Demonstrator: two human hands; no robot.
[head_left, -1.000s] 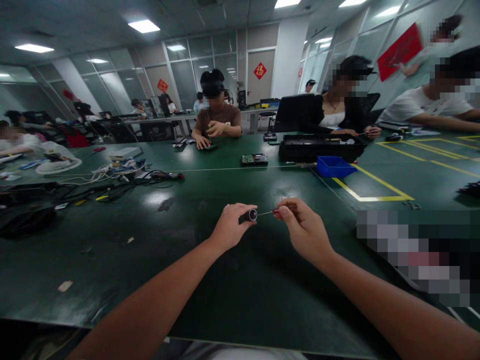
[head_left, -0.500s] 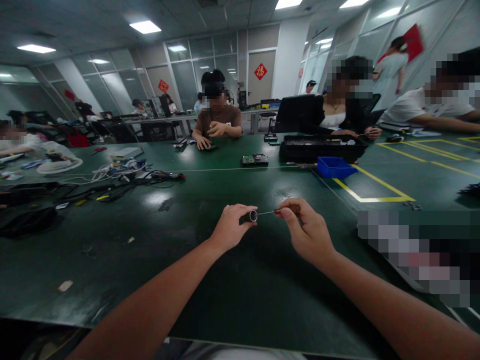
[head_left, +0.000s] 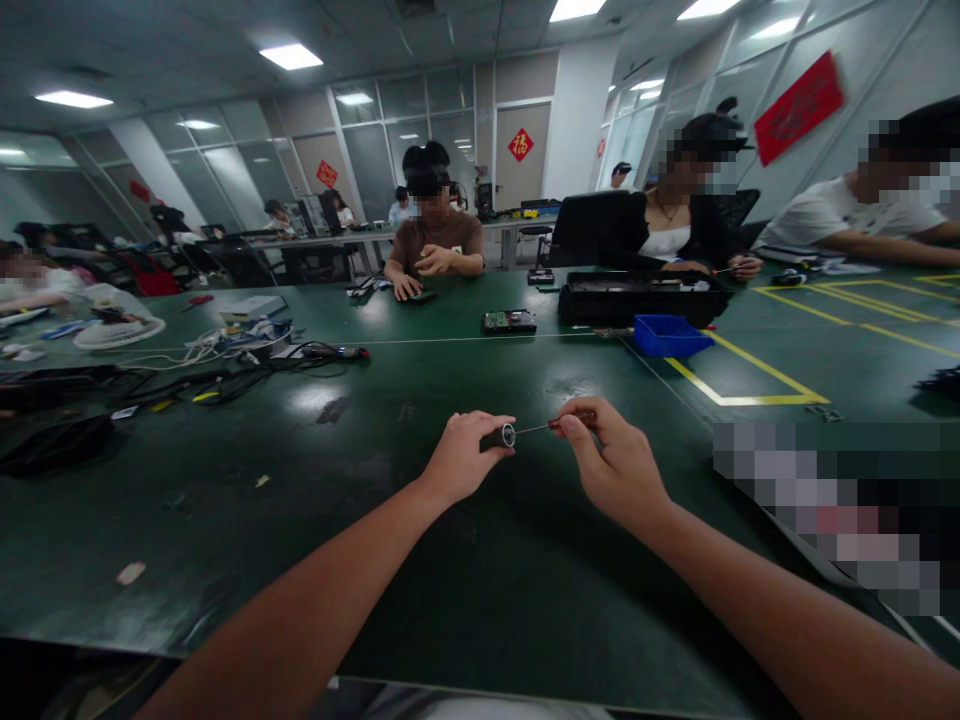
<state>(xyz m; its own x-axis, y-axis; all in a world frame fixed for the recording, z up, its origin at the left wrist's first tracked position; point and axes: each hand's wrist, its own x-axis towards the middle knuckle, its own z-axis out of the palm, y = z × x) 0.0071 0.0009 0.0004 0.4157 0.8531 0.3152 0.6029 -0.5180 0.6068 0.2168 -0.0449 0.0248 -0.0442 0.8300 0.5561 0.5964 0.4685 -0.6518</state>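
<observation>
Between the thumb and fingers of my left hand [head_left: 463, 452] is a small dark cylinder [head_left: 497, 436] with a pale metal ring around its right end. That ringed end faces my right hand [head_left: 611, 455], whose fingers are closed around the reddish-brown handle of a screwdriver [head_left: 534, 429]. The thin metal shaft points left, and its tip reaches the ringed end of the cylinder. Whether the tip sits inside or only touches is too small to tell. Both hands are held over the green table [head_left: 420, 590].
A blue bin [head_left: 671, 337] and a black open case [head_left: 645, 298] stand at the back right. A circuit-board device [head_left: 509, 321] lies at the back centre. Cables [head_left: 247, 350] and a black bag [head_left: 56, 445] cover the left. Co-workers sit across the table.
The ringed end of the cylinder has tilted slightly towards me and shows more of its face. My hands have hardly moved.
</observation>
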